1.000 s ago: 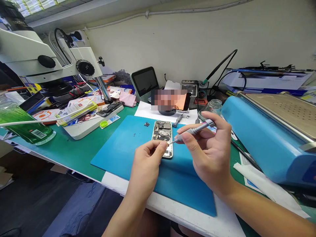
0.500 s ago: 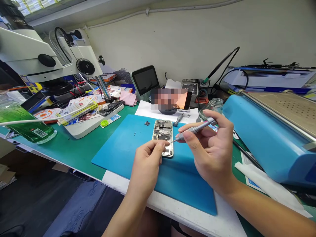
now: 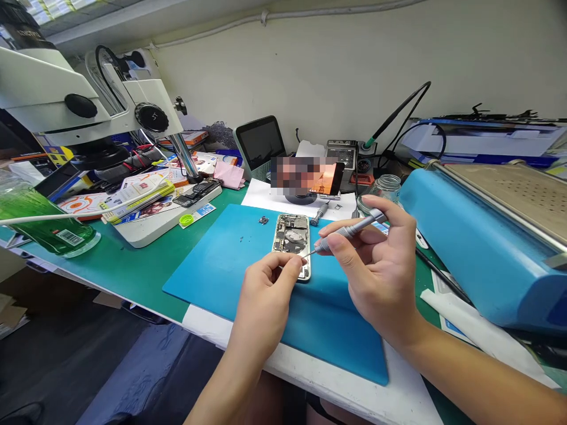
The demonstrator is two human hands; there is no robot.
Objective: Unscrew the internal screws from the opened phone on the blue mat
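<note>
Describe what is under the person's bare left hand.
Under the left hand lie a blue rectangular mat and the lower part of an opened, pale-framed rectangular phone. The hand covers the phone's lower-left corner and some mat, so anything there cannot be seen.

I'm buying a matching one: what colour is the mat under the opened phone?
The mat is plain blue, best seen in the head view.

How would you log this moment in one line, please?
right hand: holds screwdriver | left hand: near its tip | phone: opened, on mat
</note>
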